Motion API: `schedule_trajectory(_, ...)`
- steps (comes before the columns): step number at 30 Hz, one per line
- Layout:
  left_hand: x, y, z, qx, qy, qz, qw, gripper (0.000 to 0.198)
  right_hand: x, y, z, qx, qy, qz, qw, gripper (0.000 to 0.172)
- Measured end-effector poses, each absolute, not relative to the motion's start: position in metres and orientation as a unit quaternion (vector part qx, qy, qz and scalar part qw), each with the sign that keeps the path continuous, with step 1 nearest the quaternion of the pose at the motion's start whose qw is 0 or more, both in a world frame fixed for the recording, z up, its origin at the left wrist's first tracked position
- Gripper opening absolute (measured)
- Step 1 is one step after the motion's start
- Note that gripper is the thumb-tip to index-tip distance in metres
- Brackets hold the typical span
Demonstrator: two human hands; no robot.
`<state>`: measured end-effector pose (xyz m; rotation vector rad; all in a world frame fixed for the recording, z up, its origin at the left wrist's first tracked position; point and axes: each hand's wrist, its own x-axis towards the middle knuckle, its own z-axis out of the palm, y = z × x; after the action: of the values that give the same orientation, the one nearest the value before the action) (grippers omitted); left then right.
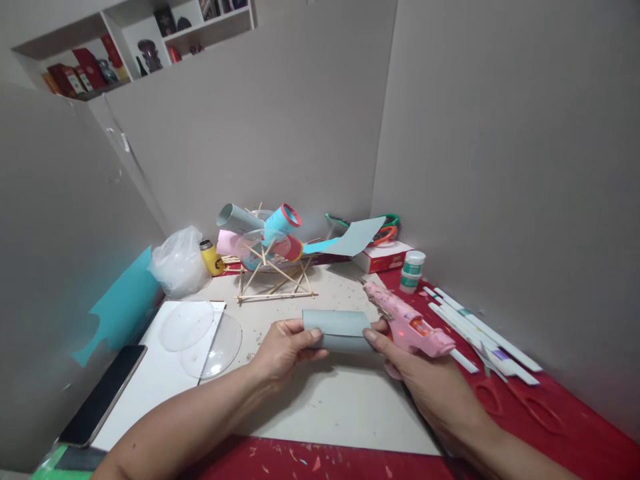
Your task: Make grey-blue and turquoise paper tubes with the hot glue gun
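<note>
Grey-blue paper tube (337, 330) lies sideways between a person's two hands, just above a pale work board (340, 407) on a red table (550, 413). The left hand (283, 350) curls closed on the tube's left end, thumb on top. The right hand (415, 373) pinches the right end. A pink glue gun (413, 323) sits against the right hand; whether that hand grips it is unclear. A stick frame (275, 277) bearing coloured paper rolls stands beyond.
</note>
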<state>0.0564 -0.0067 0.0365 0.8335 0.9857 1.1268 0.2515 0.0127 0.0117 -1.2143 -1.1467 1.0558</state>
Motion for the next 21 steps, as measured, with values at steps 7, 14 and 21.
schedule_trajectory(7, 0.0570, -0.0072, 0.0370, 0.362, 0.429, 0.519, 0.645, 0.039, 0.2466, 0.0115, 0.0157, -0.521, -0.425, 0.512, 0.534, 0.042)
schedule_trajectory(14, 0.0562, -0.0084, 0.0336, 0.375, 0.436, 0.501, 0.647, 0.039, 0.2471, 0.0123, 0.0164, -0.491, -0.426, 0.510, 0.563, 0.040)
schedule_trajectory(21, 0.0553, -0.0060, 0.0370, 0.378, 0.449, 0.479, 0.653, 0.037, 0.2488, 0.0159, 0.0088, -0.471, -0.425, 0.524, 0.569, 0.038)
